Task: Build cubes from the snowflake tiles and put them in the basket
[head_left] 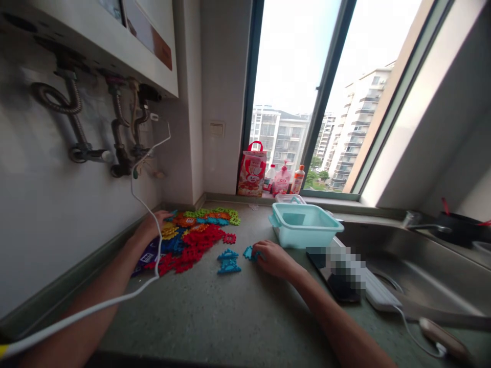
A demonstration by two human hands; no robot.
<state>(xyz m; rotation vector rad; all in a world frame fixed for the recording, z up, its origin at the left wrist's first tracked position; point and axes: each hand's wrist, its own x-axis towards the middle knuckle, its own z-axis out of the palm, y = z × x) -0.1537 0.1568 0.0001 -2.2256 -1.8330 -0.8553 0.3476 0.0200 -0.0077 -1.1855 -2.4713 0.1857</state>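
A heap of flat plastic interlocking pieces in red, orange, green, yellow and blue lies on the grey counter against the left wall. My left hand rests on the heap's left edge, fingers curled over the pieces; what it grips is hidden. My right hand lies on the counter to the right, fingers closed on a small blue piece. A joined blue shape sits between the hands, just left of the right hand.
A pale teal plastic basin stands behind the right hand. A dark phone and a white power bank lie right of it, beside the steel sink. A white cable hangs across my left arm. Bottles and a red bag sit on the windowsill.
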